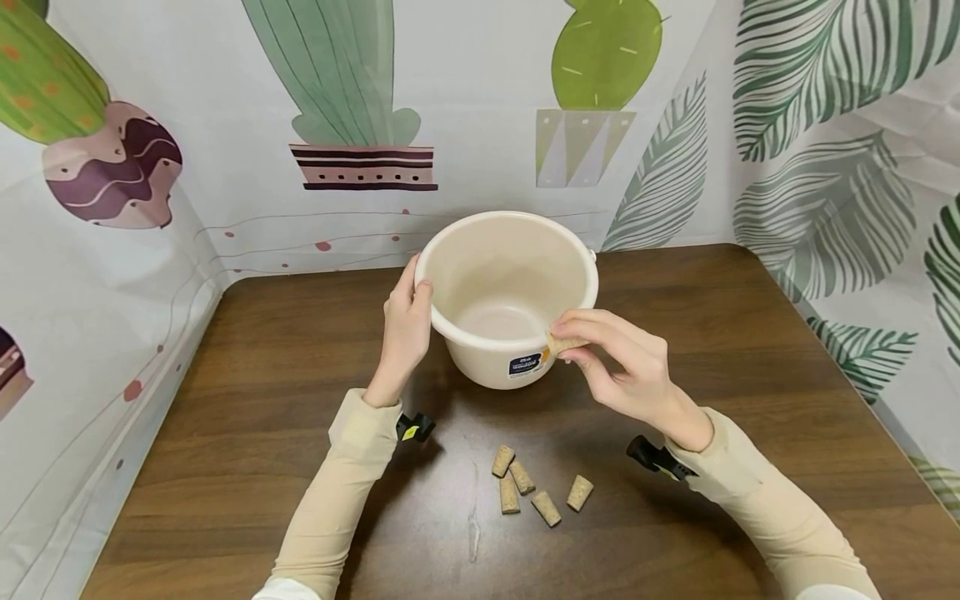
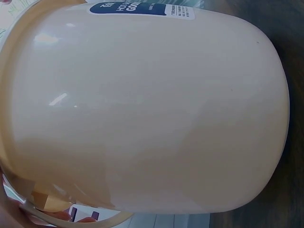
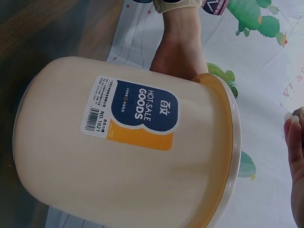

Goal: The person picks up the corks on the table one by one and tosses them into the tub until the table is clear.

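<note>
A cream plastic bucket (image 1: 476, 357) with a blue and orange label stands on the table, its inside visible from above. At its left side my left hand (image 1: 407, 321) grips the rim, thumb near the top edge. My right hand (image 1: 630, 362) pinches a cork stopper (image 1: 564, 342) between thumb and fingers beside the bucket's front right rim. Several more cork stoppers (image 1: 545, 507) lie loose on the table in front of the bucket. In the left wrist view the bucket's wall (image 2: 152, 114) fills most of the picture, with a few fingertips at the lower left.
The brown wood-grain table (image 1: 285, 400) runs back to a fabric backdrop (image 1: 480, 100) printed with cacti and leaves. A narrow clear strip (image 1: 474, 533) lies left of the loose corks. The bucket's bail handle (image 2: 114, 219) shows in the left wrist view.
</note>
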`<state>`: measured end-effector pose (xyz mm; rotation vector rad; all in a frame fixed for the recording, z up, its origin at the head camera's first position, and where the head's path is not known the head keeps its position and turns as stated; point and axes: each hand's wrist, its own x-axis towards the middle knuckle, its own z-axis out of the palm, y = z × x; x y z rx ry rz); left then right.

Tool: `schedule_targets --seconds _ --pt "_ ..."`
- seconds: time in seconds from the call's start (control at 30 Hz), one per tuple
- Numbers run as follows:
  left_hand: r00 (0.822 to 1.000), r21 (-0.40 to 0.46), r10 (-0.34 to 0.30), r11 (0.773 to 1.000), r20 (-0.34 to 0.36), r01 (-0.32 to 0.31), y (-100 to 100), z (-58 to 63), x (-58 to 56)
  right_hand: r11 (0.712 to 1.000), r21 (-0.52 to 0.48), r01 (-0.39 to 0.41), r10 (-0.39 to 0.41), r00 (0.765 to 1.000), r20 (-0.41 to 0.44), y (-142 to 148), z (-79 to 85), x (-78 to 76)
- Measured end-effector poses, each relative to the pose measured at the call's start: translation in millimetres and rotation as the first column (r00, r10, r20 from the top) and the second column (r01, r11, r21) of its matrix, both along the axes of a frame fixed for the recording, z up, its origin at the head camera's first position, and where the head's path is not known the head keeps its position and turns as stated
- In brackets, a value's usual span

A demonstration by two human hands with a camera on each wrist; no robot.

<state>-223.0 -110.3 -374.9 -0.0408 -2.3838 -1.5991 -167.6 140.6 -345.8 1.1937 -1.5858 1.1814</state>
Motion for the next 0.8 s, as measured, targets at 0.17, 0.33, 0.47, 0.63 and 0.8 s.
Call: schedule_targets --seconds 0.17,0.33,0.47,0.63,0.8 --pt "1.0 -0.003 0.003 1.0 -0.005 -0.003 0.1 -0.7 -0.7 1.0 -0.019 0.017 -0.017 1.0 0.001 -1.0 1.2 -1.5" --pt "1.0 -0.002 0.001 1.0 -0.009 -0.001 0.5 -0.5 -0.5 0.999 -0.03 0.028 -0.028 1.0 0.004 -1.5 2.6 -2.6" --pt "1.0 -0.002 0.008 1.0 -0.008 -0.008 1.1 -0.4 -0.5 0.999 -0.033 0.034 -0.034 0.999 0.014 -2.0 2.6 -3.7" --pt "1.0 -0.008 0.02 1.0 -0.005 -0.02 1.1 -0.3 -1.3 0.998 -0.037 0.046 -0.045 0.999 0.018 -2.4 2.5 -5.1" --pt "1.0 -0.014 0.021 1.0 -0.013 -0.022 0.9 -0.8 -1.3 0.997 -0.037 0.069 -0.069 0.998 0.011 -1.9 2.4 -7.0"
